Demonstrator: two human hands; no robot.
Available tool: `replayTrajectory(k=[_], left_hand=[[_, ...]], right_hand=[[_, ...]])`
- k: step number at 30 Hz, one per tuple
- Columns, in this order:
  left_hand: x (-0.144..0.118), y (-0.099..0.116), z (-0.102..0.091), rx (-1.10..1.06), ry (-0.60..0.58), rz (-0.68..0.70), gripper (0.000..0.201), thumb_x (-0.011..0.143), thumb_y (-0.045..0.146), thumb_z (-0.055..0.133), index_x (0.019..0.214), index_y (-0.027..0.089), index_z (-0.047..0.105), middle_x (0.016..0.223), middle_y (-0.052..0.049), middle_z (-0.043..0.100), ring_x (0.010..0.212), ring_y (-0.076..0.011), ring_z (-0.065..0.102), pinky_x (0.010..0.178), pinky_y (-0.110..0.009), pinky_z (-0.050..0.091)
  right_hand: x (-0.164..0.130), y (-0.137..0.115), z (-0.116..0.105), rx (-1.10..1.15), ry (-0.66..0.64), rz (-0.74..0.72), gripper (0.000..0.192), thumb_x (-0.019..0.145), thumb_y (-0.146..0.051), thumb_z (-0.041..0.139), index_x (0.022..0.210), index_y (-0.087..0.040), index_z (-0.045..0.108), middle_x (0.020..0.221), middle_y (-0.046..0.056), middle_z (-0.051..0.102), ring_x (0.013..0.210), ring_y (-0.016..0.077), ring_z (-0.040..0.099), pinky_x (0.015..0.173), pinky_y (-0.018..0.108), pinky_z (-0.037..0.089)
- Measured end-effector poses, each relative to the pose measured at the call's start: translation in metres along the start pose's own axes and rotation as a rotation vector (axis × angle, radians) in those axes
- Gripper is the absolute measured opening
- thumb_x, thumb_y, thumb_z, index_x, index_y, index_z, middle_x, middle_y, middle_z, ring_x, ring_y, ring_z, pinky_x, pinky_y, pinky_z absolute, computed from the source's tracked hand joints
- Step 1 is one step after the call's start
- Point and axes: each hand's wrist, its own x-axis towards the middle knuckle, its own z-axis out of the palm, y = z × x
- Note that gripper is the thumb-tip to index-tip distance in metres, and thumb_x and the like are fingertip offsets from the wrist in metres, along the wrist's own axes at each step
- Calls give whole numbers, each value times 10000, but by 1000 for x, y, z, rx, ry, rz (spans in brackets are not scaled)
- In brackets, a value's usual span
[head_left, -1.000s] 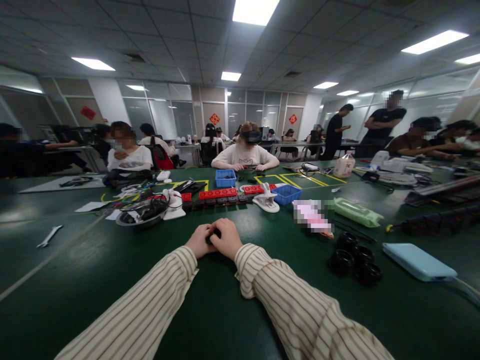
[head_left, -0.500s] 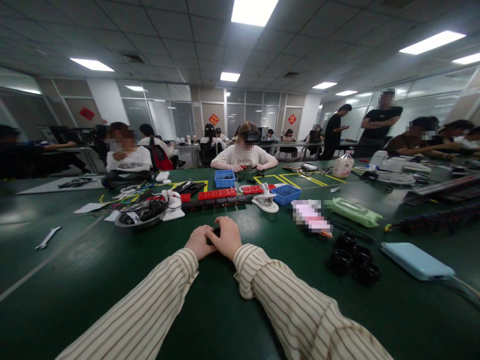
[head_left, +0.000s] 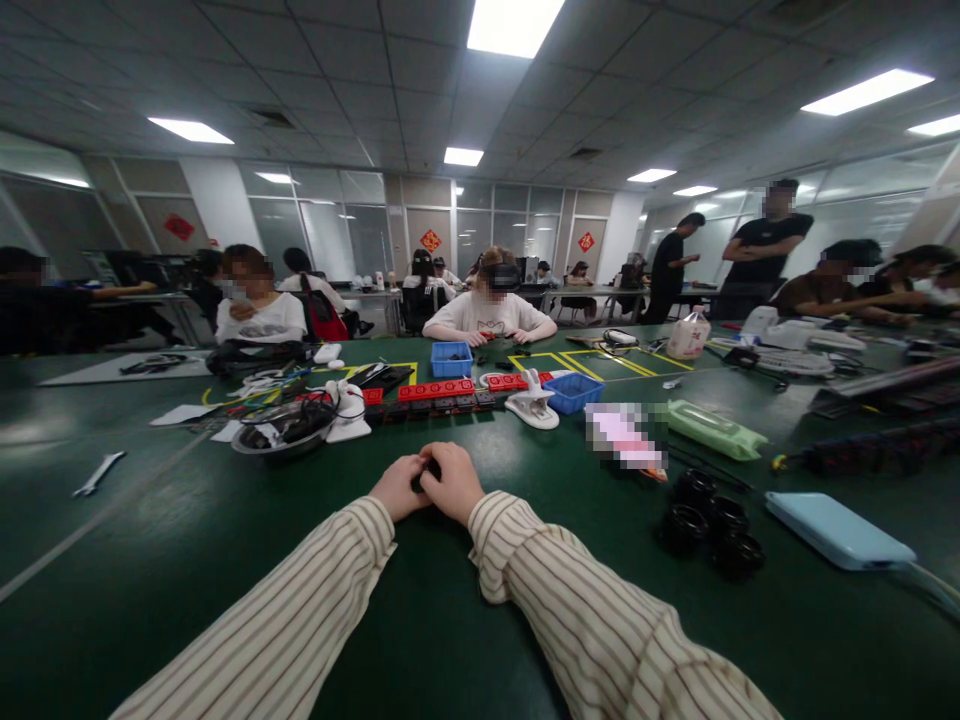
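Cupping a small dark part (head_left: 424, 473) between them, the left hand (head_left: 399, 487) at nine o'clock and right hand (head_left: 452, 481) at three close on it equally, above the green table (head_left: 187, 540).

Small dark object (head_left: 424, 470) mostly hidden between left hand (head_left: 397, 487) and right hand (head_left: 452, 481), pixelated pink item (head_left: 624, 437) at 2 o'clock, both striped sleeves cut off at bottom edge
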Motion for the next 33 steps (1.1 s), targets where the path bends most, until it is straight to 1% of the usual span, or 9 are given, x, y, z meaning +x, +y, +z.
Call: replayTrajectory(k=[3, 6, 9, 12, 15, 21, 25, 30, 33], left_hand=[[-2, 7, -3, 35, 32, -47, 517, 569, 290, 695, 1052, 159, 565, 1086, -98, 583, 1020, -270, 524, 924, -386, 386], [-5, 14, -6, 93, 71, -72, 543, 567, 351, 699, 1056, 167, 549, 1065, -88, 581, 1016, -274, 523, 928, -399, 370], [-6, 20, -7, 167, 85, -132, 524, 567, 394, 695, 1018, 171, 547, 1021, -75, 582, 1001, -271, 522, 942, -416, 341], [-5, 24, -7, 222, 78, -174, 439, 589, 382, 679, 951, 163, 563, 975, -73, 586, 984, -270, 524, 955, -428, 316], [-4, 23, -8, 222, 70, -174, 374, 596, 363, 670, 891, 154, 575, 937, -75, 588, 960, -268, 530, 919, -408, 353], [-2, 13, -6, 126, 52, -109, 386, 604, 335, 661, 932, 153, 572, 962, -74, 586, 940, -247, 532, 861, -363, 412], [-2, 8, -3, 91, 7, -95, 416, 626, 324, 647, 994, 148, 567, 1036, -96, 584, 996, -253, 523, 885, -356, 409], [-4, 12, -4, 116, 12, -123, 509, 627, 358, 654, 1082, 162, 533, 1098, -98, 570, 1054, -266, 504, 957, -403, 353], [-6, 18, -6, 116, 44, -162, 547, 623, 439, 653, 1085, 176, 524, 1108, -93, 566, 1087, -278, 485, 1000, -465, 290]], right_hand=[[-1, 1, 0, 0, 67, 50, 217, 773, -240, 554, 977, -169, 533, 907, 31, 570, 867, 174, 495, 805, 305, 364], [-1, 2, 0, -25, 108, 118, 285, 778, -335, 573, 996, -158, 520, 926, 49, 556, 878, 189, 491, 800, 319, 366], [0, 4, 0, -57, 117, 181, 309, 764, -383, 591, 964, -159, 518, 903, 49, 543, 865, 194, 489, 778, 320, 365], [0, 4, 0, -87, 87, 200, 301, 755, -436, 598, 876, -168, 529, 851, 34, 533, 826, 187, 486, 752, 316, 359], [0, 4, 0, -84, 51, 182, 255, 754, -415, 607, 798, -175, 533, 819, 21, 531, 804, 175, 481, 738, 305, 356], [1, 5, -2, 22, 10, 77, 92, 733, -193, 582, 819, -180, 550, 833, 12, 562, 823, 163, 484, 763, 293, 369], [-1, 6, -2, 86, -9, 14, 160, 719, -107, 527, 857, -182, 560, 857, 15, 580, 856, 168, 496, 796, 296, 385], [-2, 6, -1, 102, 52, 55, 251, 766, -222, 555, 1009, -165, 530, 926, 42, 580, 886, 184, 506, 819, 320, 391], [-2, 6, -1, 58, 89, 124, 296, 778, -314, 565, 1026, -159, 517, 928, 55, 565, 883, 193, 505, 815, 336, 389]])
